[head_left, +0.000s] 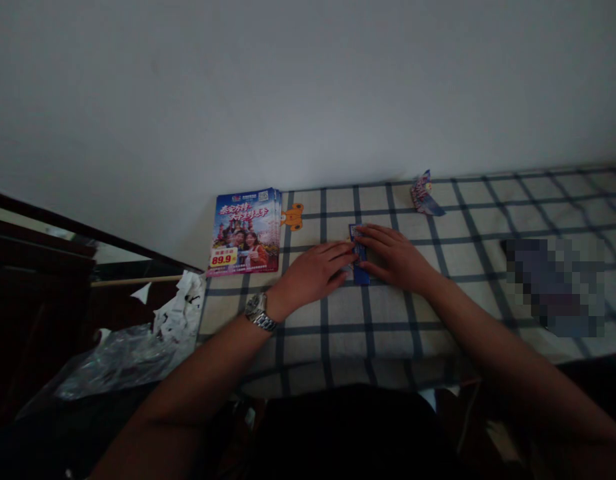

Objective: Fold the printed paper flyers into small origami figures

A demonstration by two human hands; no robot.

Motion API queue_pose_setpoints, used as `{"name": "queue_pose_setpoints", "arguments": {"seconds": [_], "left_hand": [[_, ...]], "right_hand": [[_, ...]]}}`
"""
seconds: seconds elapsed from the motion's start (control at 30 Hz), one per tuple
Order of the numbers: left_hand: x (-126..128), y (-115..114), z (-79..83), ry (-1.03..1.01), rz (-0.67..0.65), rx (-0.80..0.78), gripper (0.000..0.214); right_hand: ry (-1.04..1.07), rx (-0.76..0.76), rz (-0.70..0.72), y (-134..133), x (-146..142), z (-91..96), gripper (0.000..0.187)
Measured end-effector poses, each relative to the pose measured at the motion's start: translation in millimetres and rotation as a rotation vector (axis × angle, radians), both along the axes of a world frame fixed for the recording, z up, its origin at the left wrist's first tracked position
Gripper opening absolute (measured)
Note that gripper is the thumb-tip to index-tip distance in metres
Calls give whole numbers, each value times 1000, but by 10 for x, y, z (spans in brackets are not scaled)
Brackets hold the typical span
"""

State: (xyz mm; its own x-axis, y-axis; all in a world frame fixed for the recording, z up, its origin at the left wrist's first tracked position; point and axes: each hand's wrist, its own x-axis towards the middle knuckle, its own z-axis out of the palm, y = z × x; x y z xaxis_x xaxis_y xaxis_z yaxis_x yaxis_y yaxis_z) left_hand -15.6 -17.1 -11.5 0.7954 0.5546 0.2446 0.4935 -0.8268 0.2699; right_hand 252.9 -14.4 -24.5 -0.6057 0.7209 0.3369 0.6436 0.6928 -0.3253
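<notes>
A folded flyer [361, 275], a narrow blue strip, lies on the checked cloth in front of me. My left hand [315, 272], with a metal watch [257, 309] on its wrist, has its fingertips closed on the strip's left edge. From the other side, my right hand [395, 259] holds the strip down, fingers at the far end and thumb lower along it. The fingers cover much of the paper. To the left sits a stack of colourful printed flyers [245, 233]. Beyond my right hand stands a folded, crumpled flyer piece [426, 195].
The checked cloth [308, 333] covers a narrow table against a pale wall [308, 93]. A bear picture [293, 217] is beside the stack. At the right lies a pixelated dark object [553, 287]. Clear plastic wrap [121, 363] and torn white paper [181, 310] are at the lower left.
</notes>
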Motion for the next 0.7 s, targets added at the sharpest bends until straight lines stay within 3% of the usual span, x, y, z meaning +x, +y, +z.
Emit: {"name": "queue_pose_setpoints", "arguments": {"seconds": [0.7], "left_hand": [[-4, 2, 2, -33, -8, 3, 38]], "right_hand": [[62, -45, 25, -34, 8, 53, 57]]}}
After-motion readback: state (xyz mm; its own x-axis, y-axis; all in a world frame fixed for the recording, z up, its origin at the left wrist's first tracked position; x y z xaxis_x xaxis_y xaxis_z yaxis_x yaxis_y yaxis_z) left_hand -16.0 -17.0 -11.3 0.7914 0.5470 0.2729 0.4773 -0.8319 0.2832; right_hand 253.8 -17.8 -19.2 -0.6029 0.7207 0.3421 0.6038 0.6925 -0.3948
